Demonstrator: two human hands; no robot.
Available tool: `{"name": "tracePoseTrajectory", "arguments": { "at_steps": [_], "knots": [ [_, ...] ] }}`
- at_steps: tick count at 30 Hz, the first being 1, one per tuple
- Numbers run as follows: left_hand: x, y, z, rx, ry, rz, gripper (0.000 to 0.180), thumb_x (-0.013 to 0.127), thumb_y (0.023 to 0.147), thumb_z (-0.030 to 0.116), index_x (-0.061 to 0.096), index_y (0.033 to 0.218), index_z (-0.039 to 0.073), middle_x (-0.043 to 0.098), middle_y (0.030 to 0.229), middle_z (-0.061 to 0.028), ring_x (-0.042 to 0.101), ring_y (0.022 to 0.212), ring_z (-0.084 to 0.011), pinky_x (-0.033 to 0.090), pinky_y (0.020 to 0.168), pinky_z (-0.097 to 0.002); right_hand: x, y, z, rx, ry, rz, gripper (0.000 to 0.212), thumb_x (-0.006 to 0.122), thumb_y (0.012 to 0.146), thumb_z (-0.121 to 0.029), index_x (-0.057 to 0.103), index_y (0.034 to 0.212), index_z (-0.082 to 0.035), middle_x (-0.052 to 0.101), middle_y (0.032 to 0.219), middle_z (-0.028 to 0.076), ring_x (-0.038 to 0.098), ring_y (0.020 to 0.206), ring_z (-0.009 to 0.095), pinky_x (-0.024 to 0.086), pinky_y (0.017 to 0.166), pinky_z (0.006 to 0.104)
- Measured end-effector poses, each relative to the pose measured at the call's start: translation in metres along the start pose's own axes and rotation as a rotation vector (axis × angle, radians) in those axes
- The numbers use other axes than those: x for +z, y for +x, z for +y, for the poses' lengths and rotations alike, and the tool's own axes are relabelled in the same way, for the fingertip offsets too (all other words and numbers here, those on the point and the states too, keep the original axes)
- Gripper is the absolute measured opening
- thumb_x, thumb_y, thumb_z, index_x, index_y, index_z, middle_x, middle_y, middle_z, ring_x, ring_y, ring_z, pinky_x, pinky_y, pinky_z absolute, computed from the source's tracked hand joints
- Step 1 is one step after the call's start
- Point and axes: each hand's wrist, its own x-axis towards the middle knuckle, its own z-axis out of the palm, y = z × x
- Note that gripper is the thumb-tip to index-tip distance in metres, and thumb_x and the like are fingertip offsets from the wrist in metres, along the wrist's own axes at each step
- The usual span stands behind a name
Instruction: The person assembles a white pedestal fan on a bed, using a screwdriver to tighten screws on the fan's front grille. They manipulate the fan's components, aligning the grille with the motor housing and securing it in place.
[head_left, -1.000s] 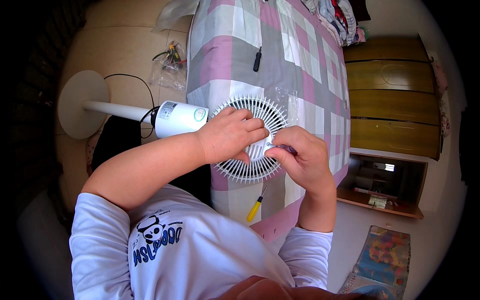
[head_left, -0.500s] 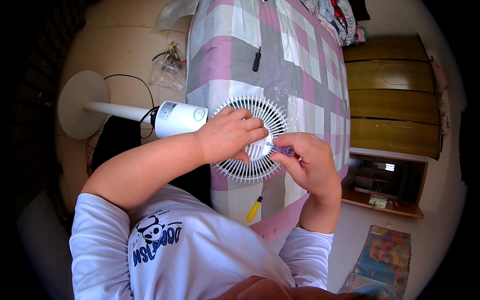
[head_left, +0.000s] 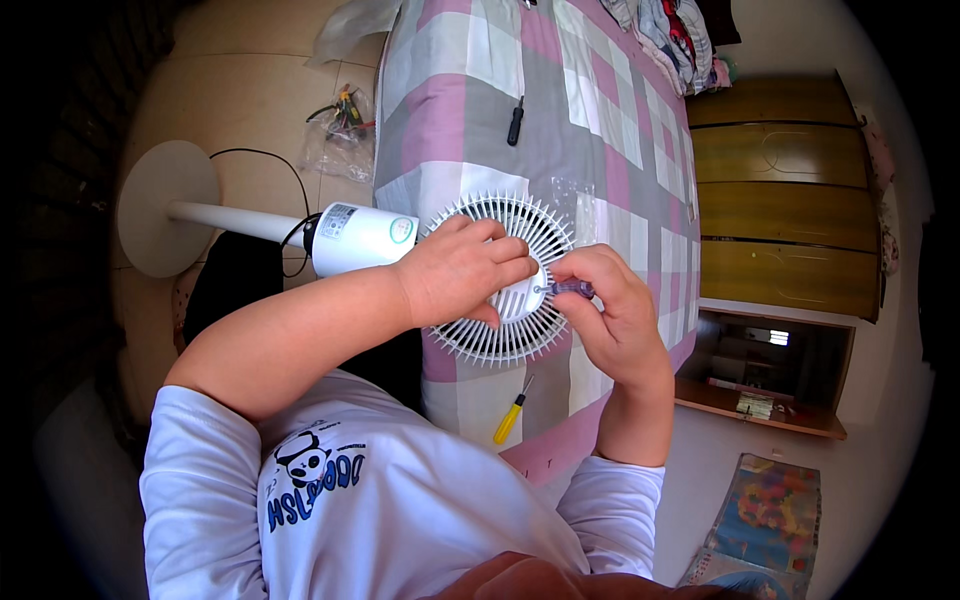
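A white pedestal fan lies on its side, its round slatted grille (head_left: 487, 347) resting on the bed. My left hand (head_left: 468, 265) presses on the grille's hub, fingers curled over it and thumb lower down, steadying the fan. Pinched in my right hand (head_left: 612, 312) is a small screwdriver (head_left: 573, 288) with a translucent purple handle. Its tip meets the hub's right edge at a small round spot; whether a screw sits there is too small to tell. The fan's white motor housing (head_left: 362, 240) lies left of my left hand, joined to the pole (head_left: 245, 220).
A yellow-handled screwdriver (head_left: 510, 418) lies on the bed near me, a black one (head_left: 515, 122) farther off. The fan's round base (head_left: 170, 208) and black cord are at left. A plastic bag with tools (head_left: 345, 125) sits on the tiled floor. A wooden cabinet (head_left: 785, 190) stands right.
My right hand has shifted slightly up and turned, and the screwdriver's handle now lies more level. The left hand stays in place on the hub.
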Motion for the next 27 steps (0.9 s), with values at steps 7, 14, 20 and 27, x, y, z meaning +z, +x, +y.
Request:
{"name": "tracePoseTrajectory", "arguments": {
  "at_steps": [7,14,20,27],
  "knots": [
    [-0.001,0.001,0.001,-0.012,-0.006,-0.026,0.073,0.082,0.063,0.034,0.056,0.130,0.016,0.057,0.125,0.0011,0.052,0.117,-0.0236,0.041,0.099,-0.0419,-0.009,-0.010,0.000,0.023,0.020,-0.018,0.023,0.077,0.078,-0.005,0.065,0.098,-0.003,0.068,0.090,0.009,0.061,0.069,0.018,0.050,0.062,0.0276],
    [0.003,0.001,-0.001,0.021,0.019,0.066,0.068,0.084,0.062,0.033,0.059,0.123,0.018,0.058,0.112,0.0032,0.054,0.110,-0.0215,0.044,0.092,-0.0395,0.000,-0.009,-0.006,0.025,0.013,0.071,0.032,0.088,0.069,-0.013,0.062,0.085,-0.001,0.070,0.088,0.008,0.059,0.060,0.011,0.048,0.053,0.0239],
    [0.000,0.002,0.000,-0.001,-0.008,0.010,0.071,0.082,0.063,0.033,0.057,0.128,0.018,0.058,0.122,0.0018,0.053,0.115,-0.0235,0.043,0.096,-0.0409,0.007,-0.016,-0.003,0.095,0.006,0.093,0.038,0.091,0.066,-0.011,0.062,0.088,-0.001,0.069,0.085,0.008,0.060,0.070,0.010,0.048,0.061,0.0228],
    [0.001,-0.001,-0.003,0.009,-0.009,0.036,0.071,0.082,0.064,0.035,0.057,0.128,0.018,0.058,0.121,0.0015,0.053,0.115,-0.0233,0.042,0.096,-0.0410,0.003,-0.004,-0.007,0.030,0.058,0.039,0.032,0.085,0.071,-0.007,0.069,0.099,-0.005,0.064,0.082,0.005,0.057,0.063,0.012,0.047,0.056,0.0244]
  ]
}}
